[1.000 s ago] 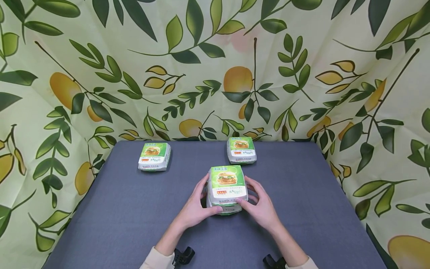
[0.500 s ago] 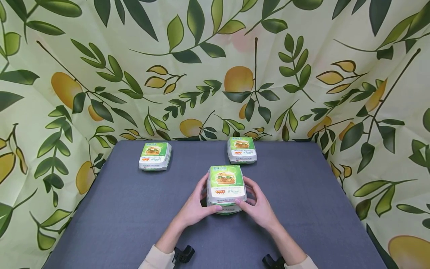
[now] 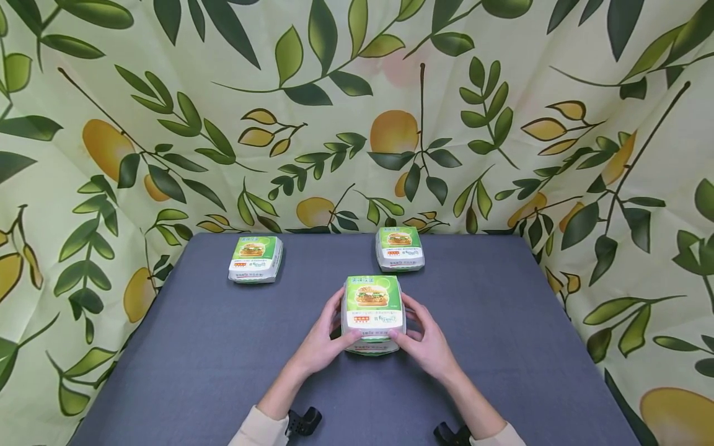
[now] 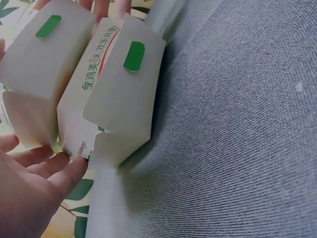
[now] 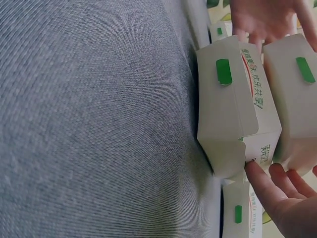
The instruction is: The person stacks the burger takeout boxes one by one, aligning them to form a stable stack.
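Observation:
Two white-and-green burger boxes stand stacked near the middle of the table in the head view. The upper box [image 3: 372, 300] lies squarely over the lower box [image 3: 372, 348]. My left hand [image 3: 317, 345] holds the stack from the left side, its thumb on the upper box's front. From the right, my right hand [image 3: 428, 347] holds it likewise. In the left wrist view, fingers [image 4: 72, 173] reach the side of the lower box [image 4: 126, 94]. The right wrist view shows a fingertip at that box's side corner. Each box front has a green tab.
Two more burger boxes sit at the back of the table, one at the left [image 3: 255, 260] and one behind the stack to the right [image 3: 400, 249]. A dark blue-grey cloth covers the table [image 3: 223, 359]. A leaf-patterned curtain [image 3: 346, 56] hangs behind it.
The upper box has shifted slightly left, more in line with the lower one. My left thumb has moved up and left onto the upper box's front. The back boxes stay put.

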`<state>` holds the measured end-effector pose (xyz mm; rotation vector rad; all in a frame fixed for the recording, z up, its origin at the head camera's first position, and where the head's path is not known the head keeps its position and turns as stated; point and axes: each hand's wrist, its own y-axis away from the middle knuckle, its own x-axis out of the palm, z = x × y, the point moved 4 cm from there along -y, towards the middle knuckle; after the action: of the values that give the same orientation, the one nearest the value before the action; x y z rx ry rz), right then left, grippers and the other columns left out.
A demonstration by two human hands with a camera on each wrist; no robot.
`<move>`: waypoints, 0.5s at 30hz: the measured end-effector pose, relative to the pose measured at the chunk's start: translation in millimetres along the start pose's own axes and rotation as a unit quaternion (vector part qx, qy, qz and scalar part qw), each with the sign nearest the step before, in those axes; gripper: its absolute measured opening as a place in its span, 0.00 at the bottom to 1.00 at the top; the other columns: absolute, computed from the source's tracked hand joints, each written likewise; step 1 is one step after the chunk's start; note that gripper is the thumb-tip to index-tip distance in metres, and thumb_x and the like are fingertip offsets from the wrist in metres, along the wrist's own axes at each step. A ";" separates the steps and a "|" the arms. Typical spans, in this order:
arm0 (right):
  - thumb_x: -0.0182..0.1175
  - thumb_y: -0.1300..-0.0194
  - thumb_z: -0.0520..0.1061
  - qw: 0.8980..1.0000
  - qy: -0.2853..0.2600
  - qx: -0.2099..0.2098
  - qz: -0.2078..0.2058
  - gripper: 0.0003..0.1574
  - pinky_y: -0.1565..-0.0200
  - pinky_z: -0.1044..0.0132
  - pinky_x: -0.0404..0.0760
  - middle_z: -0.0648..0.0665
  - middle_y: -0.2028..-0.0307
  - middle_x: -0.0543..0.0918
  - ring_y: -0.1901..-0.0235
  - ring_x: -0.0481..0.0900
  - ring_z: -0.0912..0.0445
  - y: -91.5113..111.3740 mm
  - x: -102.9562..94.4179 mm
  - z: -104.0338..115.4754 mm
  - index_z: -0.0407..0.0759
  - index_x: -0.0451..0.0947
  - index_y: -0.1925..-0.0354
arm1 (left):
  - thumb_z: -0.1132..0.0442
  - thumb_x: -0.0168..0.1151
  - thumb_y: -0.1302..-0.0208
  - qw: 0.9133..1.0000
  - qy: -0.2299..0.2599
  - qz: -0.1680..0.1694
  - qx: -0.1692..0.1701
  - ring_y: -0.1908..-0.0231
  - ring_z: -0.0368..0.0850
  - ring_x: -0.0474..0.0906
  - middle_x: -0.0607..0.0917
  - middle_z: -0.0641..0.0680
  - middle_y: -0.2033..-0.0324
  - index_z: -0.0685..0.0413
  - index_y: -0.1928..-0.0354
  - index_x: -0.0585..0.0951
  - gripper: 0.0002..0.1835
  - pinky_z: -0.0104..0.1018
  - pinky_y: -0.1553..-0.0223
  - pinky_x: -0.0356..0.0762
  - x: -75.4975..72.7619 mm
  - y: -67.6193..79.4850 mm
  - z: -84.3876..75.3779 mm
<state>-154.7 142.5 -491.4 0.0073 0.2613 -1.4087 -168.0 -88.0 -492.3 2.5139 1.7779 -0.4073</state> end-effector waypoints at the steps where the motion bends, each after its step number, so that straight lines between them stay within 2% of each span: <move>1: 0.71 0.36 0.40 1.000 0.000 0.001 -0.001 0.48 0.46 0.57 0.82 0.37 0.30 0.66 0.35 0.70 0.40 -0.3 0.2 -0.1 0.43 0.61 0.24 | 0.57 0.67 0.32 1.000 0.000 -0.001 0.000 0.25 0.55 0.55 0.59 0.59 0.24 0.49 0.19 0.49 0.48 0.61 0.29 0.58 -0.1 -0.1 0.3; 9: 0.72 0.37 0.41 1.000 0.006 -0.003 -0.003 0.48 0.46 0.59 0.83 0.38 0.31 0.67 0.36 0.70 0.40 -2.1 1.2 -0.7 0.43 0.61 0.24 | 0.57 0.68 0.32 1.000 -0.005 -0.004 0.011 0.26 0.54 0.58 0.61 0.58 0.24 0.48 0.19 0.50 0.48 0.62 0.30 0.61 -0.3 0.0 -0.4; 15: 0.73 0.38 0.41 1.000 0.004 0.006 0.001 0.50 0.45 0.59 0.82 0.40 0.32 0.68 0.36 0.70 0.41 -0.3 0.7 -3.4 0.45 0.61 0.24 | 0.57 0.68 0.33 1.000 -0.001 0.001 0.002 0.27 0.51 0.58 0.62 0.55 0.25 0.44 0.19 0.49 0.49 0.59 0.29 0.60 0.9 2.8 -1.9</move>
<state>-155.5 142.3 -494.8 0.0217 0.2594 -1.4081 -164.7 -87.8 -491.0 2.5163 1.7764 -0.4150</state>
